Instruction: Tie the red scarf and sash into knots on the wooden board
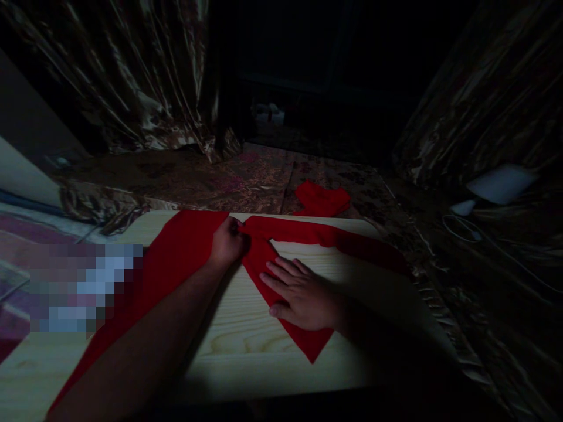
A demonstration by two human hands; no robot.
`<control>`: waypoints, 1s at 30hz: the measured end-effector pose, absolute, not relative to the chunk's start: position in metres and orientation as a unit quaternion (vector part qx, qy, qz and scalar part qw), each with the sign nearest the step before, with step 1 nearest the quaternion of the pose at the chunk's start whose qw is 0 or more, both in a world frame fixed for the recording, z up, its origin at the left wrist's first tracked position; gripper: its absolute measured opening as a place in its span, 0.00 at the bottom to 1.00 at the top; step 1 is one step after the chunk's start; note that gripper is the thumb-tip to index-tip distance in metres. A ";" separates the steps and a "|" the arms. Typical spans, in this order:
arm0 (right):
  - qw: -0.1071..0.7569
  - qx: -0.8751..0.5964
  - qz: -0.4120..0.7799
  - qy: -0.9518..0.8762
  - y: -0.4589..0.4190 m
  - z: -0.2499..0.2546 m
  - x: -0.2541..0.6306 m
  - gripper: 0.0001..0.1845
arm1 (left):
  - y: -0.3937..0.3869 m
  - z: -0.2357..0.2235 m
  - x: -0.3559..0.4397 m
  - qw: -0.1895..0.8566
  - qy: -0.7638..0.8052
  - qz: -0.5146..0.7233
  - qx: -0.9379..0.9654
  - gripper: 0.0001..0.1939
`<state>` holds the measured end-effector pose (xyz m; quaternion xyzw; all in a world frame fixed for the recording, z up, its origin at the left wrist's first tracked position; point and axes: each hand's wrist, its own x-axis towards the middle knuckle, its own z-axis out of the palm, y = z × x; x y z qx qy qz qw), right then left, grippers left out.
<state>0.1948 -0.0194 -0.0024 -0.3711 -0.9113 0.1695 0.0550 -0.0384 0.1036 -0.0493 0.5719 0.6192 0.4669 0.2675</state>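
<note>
A long red cloth lies across a pale wooden table. One part runs down the left side under my left forearm, one strip goes off to the right, and a pointed tail comes toward me. My left hand is closed on the cloth near the table's far edge, where the parts meet; its fingertips are partly hidden. My right hand lies flat with fingers apart on the pointed tail, pressing it against the wood.
Beyond the table, a second red cloth lies crumpled on a patterned cover. Shiny curtains hang at the back. To the right are a white device and a thin cable. A blurred-out patch covers part of the left side.
</note>
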 end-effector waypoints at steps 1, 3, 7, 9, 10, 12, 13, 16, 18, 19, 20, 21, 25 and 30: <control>0.067 -0.363 0.171 -0.914 -0.013 0.002 0.196 0.34 | 0.104 -0.050 -0.039 0.266 0.624 0.460 0.572 0.12; 0.100 -0.375 0.159 -0.908 0.003 0.010 0.197 0.28 | 0.103 -0.050 -0.039 0.249 0.636 0.439 0.584 0.13; 0.136 -0.446 0.056 -0.883 0.037 0.012 0.199 0.18 | 0.101 -0.047 -0.040 0.149 0.631 0.399 0.649 0.13; 0.118 -0.443 0.007 -0.889 0.049 0.006 0.201 0.16 | 0.100 -0.047 -0.040 0.115 0.625 0.382 0.671 0.12; 0.108 -0.441 -0.008 -0.891 0.053 0.001 0.203 0.15 | 0.100 -0.047 -0.040 0.108 0.626 0.374 0.676 0.12; 0.095 -0.451 -0.022 -0.887 0.057 -0.008 0.206 0.17 | 0.100 -0.047 -0.041 0.103 0.633 0.359 0.678 0.12; 0.092 -0.463 -0.022 -0.881 0.058 -0.012 0.208 0.19 | 0.101 -0.048 -0.042 0.103 0.636 0.355 0.678 0.11; 0.095 -0.497 -0.017 -0.862 0.060 -0.022 0.214 0.23 | 0.103 -0.050 -0.043 0.104 0.637 0.351 0.678 0.11; 0.100 -0.504 -0.019 -0.858 0.062 -0.026 0.218 0.25 | 0.104 -0.051 -0.044 0.105 0.638 0.350 0.678 0.11; 0.101 -0.505 -0.021 -0.857 0.063 -0.028 0.219 0.26 | 0.104 -0.051 -0.044 0.105 0.639 0.349 0.678 0.11; 0.102 -0.507 -0.024 -0.856 0.065 -0.029 0.220 0.26 | 0.105 -0.051 -0.044 0.105 0.641 0.347 0.677 0.11; 0.102 -0.510 -0.027 -0.854 0.067 -0.031 0.222 0.26 | 0.105 -0.051 -0.044 0.107 0.643 0.345 0.676 0.11; 0.104 -0.528 -0.034 -0.842 0.070 -0.033 0.224 0.25 | 0.102 -0.045 -0.042 0.137 0.651 0.335 0.667 0.10; 0.164 -0.529 -0.051 -0.831 0.067 -0.030 0.225 0.20 | 0.095 -0.037 -0.039 0.179 0.669 0.352 0.630 0.10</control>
